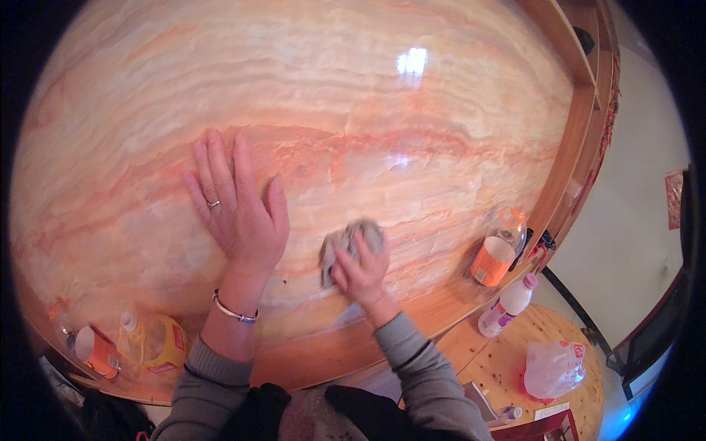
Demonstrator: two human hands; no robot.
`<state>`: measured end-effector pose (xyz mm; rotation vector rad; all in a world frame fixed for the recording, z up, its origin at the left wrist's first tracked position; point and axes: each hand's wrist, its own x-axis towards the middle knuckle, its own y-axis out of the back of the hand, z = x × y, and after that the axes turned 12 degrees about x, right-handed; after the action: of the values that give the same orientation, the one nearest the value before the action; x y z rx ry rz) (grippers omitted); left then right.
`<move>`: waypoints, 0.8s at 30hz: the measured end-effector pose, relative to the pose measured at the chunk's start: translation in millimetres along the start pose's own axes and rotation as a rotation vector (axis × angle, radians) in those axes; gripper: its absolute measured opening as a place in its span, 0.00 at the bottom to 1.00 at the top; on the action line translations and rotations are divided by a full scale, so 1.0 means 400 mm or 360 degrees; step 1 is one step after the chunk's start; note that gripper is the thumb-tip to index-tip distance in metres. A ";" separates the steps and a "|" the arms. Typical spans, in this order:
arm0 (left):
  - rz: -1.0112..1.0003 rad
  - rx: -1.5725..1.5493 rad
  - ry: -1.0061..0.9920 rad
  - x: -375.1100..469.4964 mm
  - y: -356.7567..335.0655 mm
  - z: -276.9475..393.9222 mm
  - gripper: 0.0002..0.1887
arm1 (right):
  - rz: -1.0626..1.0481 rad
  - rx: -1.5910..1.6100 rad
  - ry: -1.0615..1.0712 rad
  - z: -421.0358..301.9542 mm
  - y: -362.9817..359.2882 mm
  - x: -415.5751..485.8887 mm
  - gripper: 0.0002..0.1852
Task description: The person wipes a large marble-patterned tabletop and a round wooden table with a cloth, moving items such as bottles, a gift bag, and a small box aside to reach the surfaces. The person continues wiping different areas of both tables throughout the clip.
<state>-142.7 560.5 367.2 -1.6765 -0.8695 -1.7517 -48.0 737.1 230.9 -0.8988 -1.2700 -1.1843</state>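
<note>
A glossy marble-patterned panel (309,99) in cream and orange fills most of the view. My left hand (237,204) lies flat against it at left of centre, fingers spread, with a ring and a bracelet on, holding nothing. To its right, my right hand (361,267) presses a crumpled grey cloth (353,242) onto the panel; hand and cloth are slightly blurred. A small dark speck shows on the panel between the two hands.
Clear plastic bottles with orange labels stand at right (491,259) and lower left (96,353), beside a yellow-labelled jug (160,342). A round wooden table (496,375) holds a white-and-purple bottle (507,306) and a plastic bag (554,369). Wooden shelving (579,110) borders the panel.
</note>
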 end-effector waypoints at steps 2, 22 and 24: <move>0.0007 -0.0043 0.0017 0.002 -0.006 0.012 0.35 | 0.0121 -0.0079 0.0097 0.107 0.017 0.125 0.19; 0.0069 -0.0232 -0.0065 -0.006 0.000 -0.019 0.33 | -0.0034 -0.0145 -0.0721 -0.064 -0.039 -0.151 0.32; 0.0028 -0.0229 -0.0052 -0.012 0.006 -0.031 0.33 | 0.0234 -0.0321 -0.0584 0.064 0.016 0.049 0.30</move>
<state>-148.4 549.3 362.5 -1.8037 -0.7562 -1.8170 -49.0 760.3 254.1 -1.3833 -1.3600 -1.0745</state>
